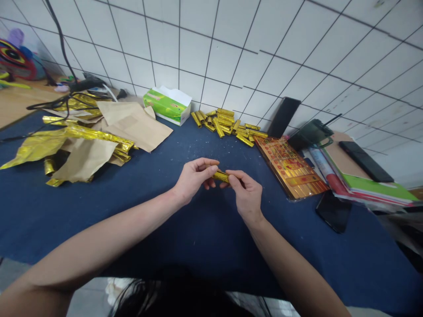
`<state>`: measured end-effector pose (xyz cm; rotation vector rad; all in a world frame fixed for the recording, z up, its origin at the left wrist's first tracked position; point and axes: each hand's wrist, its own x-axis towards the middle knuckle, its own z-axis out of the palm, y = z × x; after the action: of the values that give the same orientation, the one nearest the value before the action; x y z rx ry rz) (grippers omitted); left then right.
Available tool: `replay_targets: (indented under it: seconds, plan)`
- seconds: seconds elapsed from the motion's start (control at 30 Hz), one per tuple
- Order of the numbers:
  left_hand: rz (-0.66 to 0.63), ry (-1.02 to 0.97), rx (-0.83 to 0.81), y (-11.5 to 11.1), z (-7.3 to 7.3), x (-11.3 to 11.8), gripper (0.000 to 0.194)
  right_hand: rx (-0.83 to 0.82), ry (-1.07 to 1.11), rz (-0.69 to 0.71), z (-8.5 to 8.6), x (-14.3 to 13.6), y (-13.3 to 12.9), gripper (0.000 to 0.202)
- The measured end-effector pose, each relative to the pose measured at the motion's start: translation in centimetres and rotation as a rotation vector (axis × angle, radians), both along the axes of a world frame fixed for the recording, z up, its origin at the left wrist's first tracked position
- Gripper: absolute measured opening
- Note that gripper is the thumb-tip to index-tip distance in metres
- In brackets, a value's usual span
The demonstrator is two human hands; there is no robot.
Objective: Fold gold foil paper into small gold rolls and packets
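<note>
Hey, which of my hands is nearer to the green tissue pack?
Left. Your left hand is on the near side of the tissue pack, slightly right of it; your right hand, also on the near side, is farther right.

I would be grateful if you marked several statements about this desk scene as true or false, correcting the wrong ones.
1. Both the left hand and the right hand touch the gold piece. True.
2. The green tissue pack lies among the gold rolls. False: it stands to their left, near the brown paper.
3. The tablecloth is red. False: it is dark blue.
4. The pile of small gold rolls lies near the tiled wall. True.
5. The mug is between the hands. False: it stands by the wall at the right.
</note>
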<state>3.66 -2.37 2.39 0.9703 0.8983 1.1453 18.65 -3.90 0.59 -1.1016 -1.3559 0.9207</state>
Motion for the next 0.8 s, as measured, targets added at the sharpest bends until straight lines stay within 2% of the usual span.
replay_targets:
  seconds: [0.1,0.2,0.33,0.57,0.73,0.8]
  plan:
    - [0.021,0.017,-0.012,0.15,-0.15,-0.02,0.023,-0.01,0.006,-0.022,-0.14,0.09,0.08,0.015]
    - [0.053,0.028,-0.02,0.14,-0.21,-0.01,0.022,-0.021,-0.008,0.021,-0.12,0.08,0.04,0.017]
    - [0.028,0.002,0.004,-0.07,-0.18,0.07,0.028,-0.016,-0.014,0.018,-0.18,0.03,0.08,0.015]
    - [0.035,0.037,0.007,-0.09,-0.28,0.16,0.015,-0.079,0.051,0.005,-0.53,0.0,0.09,0.018]
    - [0.027,0.045,0.009,-0.09,-0.37,0.09,0.028,-0.059,0.061,-0.013,-0.7,0.0,0.14,0.015]
    - [0.029,0.037,0.007,-0.12,-0.38,0.1,0.026,-0.057,0.081,-0.031,-0.78,0.02,0.17,0.015]
